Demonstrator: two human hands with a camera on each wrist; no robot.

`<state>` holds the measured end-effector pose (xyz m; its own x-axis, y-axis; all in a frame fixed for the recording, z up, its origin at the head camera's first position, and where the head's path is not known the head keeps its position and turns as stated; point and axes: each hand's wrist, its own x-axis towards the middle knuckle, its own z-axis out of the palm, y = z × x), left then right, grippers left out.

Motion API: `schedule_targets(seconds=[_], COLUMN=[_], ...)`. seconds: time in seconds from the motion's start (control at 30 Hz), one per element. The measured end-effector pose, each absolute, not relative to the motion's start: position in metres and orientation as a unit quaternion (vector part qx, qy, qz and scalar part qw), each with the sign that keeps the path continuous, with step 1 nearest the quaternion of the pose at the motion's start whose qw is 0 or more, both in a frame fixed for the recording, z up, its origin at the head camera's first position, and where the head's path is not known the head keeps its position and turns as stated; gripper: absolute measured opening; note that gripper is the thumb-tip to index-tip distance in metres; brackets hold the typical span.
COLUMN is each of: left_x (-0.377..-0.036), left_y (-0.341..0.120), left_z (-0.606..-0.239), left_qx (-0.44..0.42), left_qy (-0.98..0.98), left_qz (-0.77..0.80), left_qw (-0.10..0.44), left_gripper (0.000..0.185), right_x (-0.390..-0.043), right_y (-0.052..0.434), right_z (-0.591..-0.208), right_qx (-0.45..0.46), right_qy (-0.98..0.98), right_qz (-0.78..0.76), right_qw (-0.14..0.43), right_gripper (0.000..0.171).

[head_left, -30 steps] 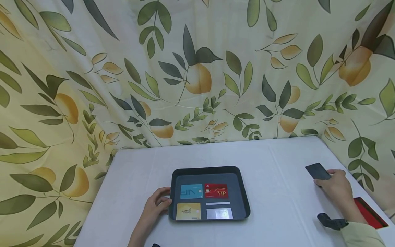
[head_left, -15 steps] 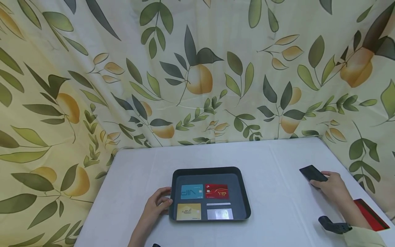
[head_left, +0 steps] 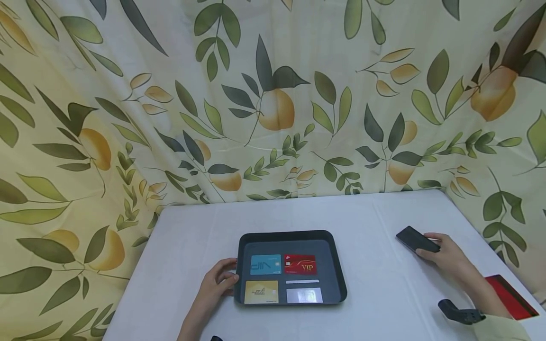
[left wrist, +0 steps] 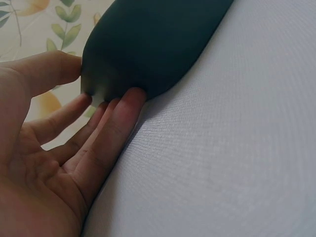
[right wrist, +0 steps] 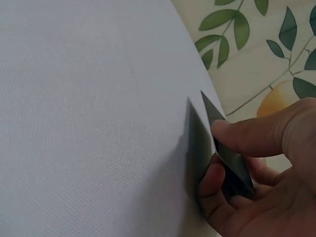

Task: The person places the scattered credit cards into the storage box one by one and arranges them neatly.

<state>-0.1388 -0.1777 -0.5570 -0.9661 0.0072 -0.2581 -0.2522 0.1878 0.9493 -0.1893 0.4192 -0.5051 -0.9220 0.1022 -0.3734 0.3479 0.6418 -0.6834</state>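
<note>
Black tray [head_left: 278,245]: one | hands [head_left: 218,278] [head_left: 447,255]: two | dark card [head_left: 414,238], right-pinched: one

Between the tray [head_left: 283,235] and the right hand [head_left: 448,255], with the black card [head_left: 417,238] in its grip, a broad open lane of desk [head_left: 375,274] runs from near to far, and another bare band lies beyond the tray's far rim up to the patterned curtain [head_left: 273,182] that closes off the far side. The left hand [head_left: 221,278] blocks the tray's left rim, with free desk farther left, while the right forearm obstructs the red card [head_left: 512,296] at near right. Inside the tray, four cards [head_left: 265,264] crowd the middle and near part, and bare floor shows along the far and right walls.
</note>
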Motion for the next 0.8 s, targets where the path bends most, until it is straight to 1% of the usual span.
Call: schedule_targets(seconds=[0.1, 0.23, 0.37, 0.47, 0.8], left_x=[-0.139, -0.139, -0.139, -0.139, -0.139], left_y=[-0.178, -0.177, -0.177, -0.177, -0.177], left_z=[-0.557, -0.557, -0.556, -0.556, -0.557], left_qx=[-0.079, -0.078, -0.081, -0.084, -0.09], left_qy=[0.762, 0.761, 0.761, 0.761, 0.76], left_qz=[0.634, 0.635, 0.636, 0.635, 0.636], left_qw=[0.102, 0.103, 0.104, 0.104, 0.102], left_gripper=[0.06, 0.06, 0.06, 0.059, 0.059], right_x=[-0.189, -0.189, -0.19, -0.192, -0.191], right_y=[0.414, 0.407, 0.399, 0.393, 0.37], right_z=[-0.506, -0.505, -0.504, -0.502, -0.486], right_qx=[0.101, 0.073, 0.048, 0.034, -0.014], right_qy=[0.892, 0.889, 0.887, 0.886, 0.884], right_qz=[-0.413, -0.422, -0.431, -0.433, -0.433], right_qw=[0.154, 0.16, 0.158, 0.16, 0.175], right_gripper=[0.095, 0.091, 0.082, 0.08, 0.079])
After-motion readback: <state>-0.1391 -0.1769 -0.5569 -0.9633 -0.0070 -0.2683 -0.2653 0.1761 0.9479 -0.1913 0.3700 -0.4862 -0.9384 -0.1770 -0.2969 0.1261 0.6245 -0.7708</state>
